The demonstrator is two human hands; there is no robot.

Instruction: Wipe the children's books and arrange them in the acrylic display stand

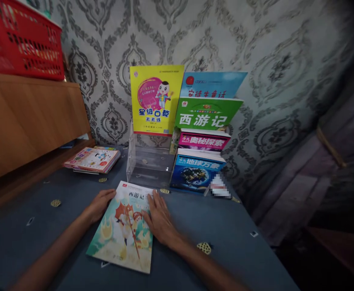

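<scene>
A paperback book (124, 230) with a teal and cream illustrated cover lies flat on the table before me, tilted slightly to the right. My left hand (102, 205) rests at its upper left edge, fingers stretched out and touching the side. Across its upper right edge lies my right hand (160, 218), fingers extended flat and thumb on the cover. Just beyond the book stands a clear acrylic book rack (148, 163). A yellow workbook (157, 101) leans in the rack's upper left.
On the rack's right side stand a light blue book (213, 83), a green book (209, 113), a pink book (204, 140) and a dark blue book (195, 171). Left lies a stack of booklets (93, 159). A red basket (28, 44) sits on a wooden cabinet (34, 117).
</scene>
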